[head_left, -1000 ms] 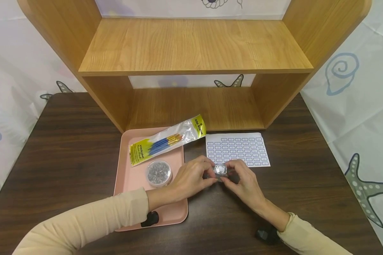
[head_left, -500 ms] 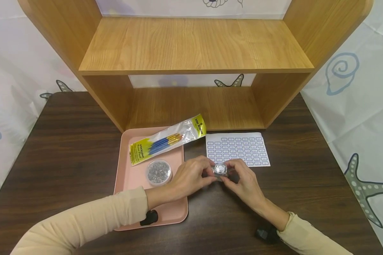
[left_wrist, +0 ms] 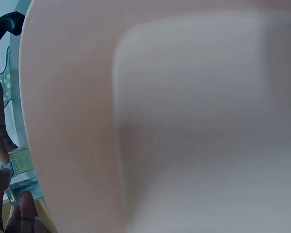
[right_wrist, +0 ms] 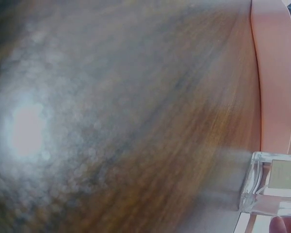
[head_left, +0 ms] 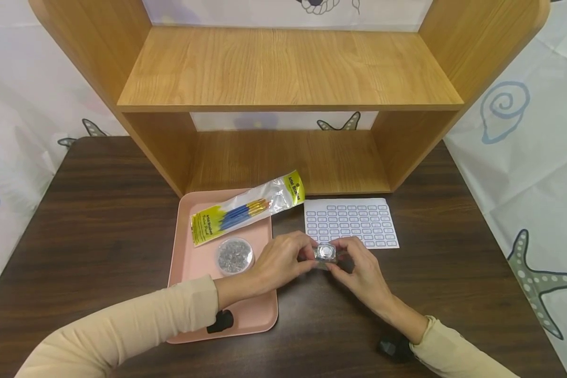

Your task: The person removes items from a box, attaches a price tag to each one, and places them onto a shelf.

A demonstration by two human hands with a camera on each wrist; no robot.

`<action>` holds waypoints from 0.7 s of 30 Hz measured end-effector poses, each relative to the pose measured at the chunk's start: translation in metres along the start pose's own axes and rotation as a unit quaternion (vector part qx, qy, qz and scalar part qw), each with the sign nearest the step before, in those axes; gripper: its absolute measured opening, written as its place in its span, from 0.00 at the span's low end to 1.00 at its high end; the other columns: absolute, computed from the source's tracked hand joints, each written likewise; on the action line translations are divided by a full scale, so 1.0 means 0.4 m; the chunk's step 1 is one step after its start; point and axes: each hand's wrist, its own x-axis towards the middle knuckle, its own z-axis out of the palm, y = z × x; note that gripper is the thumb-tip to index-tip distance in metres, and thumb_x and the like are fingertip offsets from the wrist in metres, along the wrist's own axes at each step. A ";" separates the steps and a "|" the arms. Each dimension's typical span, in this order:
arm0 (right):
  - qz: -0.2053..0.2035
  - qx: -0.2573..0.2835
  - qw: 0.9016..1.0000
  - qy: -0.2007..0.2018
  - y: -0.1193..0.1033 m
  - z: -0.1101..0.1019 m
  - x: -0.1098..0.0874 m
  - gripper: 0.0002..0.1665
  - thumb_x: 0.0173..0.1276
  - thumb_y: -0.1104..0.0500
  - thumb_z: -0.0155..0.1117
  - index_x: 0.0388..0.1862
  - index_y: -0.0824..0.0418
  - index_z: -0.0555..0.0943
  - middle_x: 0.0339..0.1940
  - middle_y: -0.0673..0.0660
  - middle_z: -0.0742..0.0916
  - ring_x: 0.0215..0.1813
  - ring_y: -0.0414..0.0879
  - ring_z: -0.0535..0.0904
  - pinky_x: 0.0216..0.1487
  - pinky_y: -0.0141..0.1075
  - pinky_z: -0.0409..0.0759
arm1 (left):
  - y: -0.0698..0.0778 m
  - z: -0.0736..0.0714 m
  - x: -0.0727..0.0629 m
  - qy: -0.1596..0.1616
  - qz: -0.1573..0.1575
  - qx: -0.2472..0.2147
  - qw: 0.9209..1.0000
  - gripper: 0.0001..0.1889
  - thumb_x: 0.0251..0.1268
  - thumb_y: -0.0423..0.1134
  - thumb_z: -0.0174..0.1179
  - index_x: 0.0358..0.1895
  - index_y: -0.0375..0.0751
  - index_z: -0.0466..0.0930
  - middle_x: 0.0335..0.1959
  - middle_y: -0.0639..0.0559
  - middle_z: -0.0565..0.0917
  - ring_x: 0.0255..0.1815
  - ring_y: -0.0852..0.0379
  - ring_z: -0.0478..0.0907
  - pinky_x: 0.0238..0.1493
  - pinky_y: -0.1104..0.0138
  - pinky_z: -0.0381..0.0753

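Between both hands, over the near edge of a label sheet (head_left: pixel 354 220), is a small clear glass perfume bottle (head_left: pixel 326 252) with a silvery square top. My left hand (head_left: pixel 283 260) grips its left side with thumb and fingers. From the right, my right hand (head_left: pixel 366 273) holds the other side. The right wrist view shows the bottle's thick glass end (right_wrist: pixel 252 189) and a pale gold panel (right_wrist: pixel 286 174) on its face. A small blue-bordered sticker (left_wrist: pixel 9 168) shows by the fingertips in the left wrist view, at the edge of the panel.
A pink tray (head_left: pixel 181 268) lies under the left forearm. It bears a round tub of silvery bits (head_left: pixel 234 256) and a paintbrush packet (head_left: pixel 245 210) that reaches past its rim. Behind stands a wooden shelf unit (head_left: pixel 288 68) on the dark table (head_left: pixel 453 273).
The left fingers and thumb have shifted slightly at the bottle's left side. The bottle and the right hand stay nearly in place.
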 end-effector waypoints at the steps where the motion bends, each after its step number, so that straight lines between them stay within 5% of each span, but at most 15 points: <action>1: 0.001 -0.001 1.000 0.000 0.000 -0.001 0.000 0.28 0.39 0.77 0.74 0.42 0.69 0.75 0.39 0.58 0.80 0.36 0.45 0.78 0.34 0.32 0.81 | 0.000 0.000 0.000 0.000 0.000 -0.001 1.000 0.09 0.47 0.37 0.72 0.21 0.48 0.78 0.38 0.53 0.86 0.36 0.61 0.82 0.33 0.71 0.76; 9: 0.011 0.025 1.000 -0.010 0.000 -0.026 0.002 0.35 0.38 0.77 0.76 0.49 0.71 0.75 0.43 0.60 0.81 0.41 0.49 0.80 0.37 0.35 0.83 | 0.000 0.000 0.002 0.000 0.004 -0.008 1.000 0.09 0.47 0.36 0.72 0.23 0.47 0.78 0.37 0.53 0.86 0.31 0.63 0.81 0.30 0.74 0.75; 14: 0.006 0.011 1.000 0.008 0.009 -0.080 0.027 0.40 0.35 0.75 0.78 0.53 0.70 0.75 0.44 0.62 0.82 0.45 0.48 0.80 0.45 0.28 0.80 | -0.002 -0.001 0.002 0.000 0.002 -0.010 1.000 0.10 0.47 0.37 0.72 0.26 0.46 0.77 0.34 0.55 0.86 0.28 0.65 0.79 0.29 0.75 0.75; 21: 0.017 -0.009 0.992 0.125 0.024 -0.208 0.135 0.34 0.41 0.82 0.71 0.52 0.75 0.75 0.41 0.63 0.81 0.47 0.37 0.77 0.50 0.24 0.76 | -0.004 -0.001 0.002 0.003 -0.006 -0.009 1.000 0.13 0.46 0.38 0.73 0.33 0.46 0.78 0.26 0.56 0.84 0.27 0.65 0.80 0.28 0.73 0.75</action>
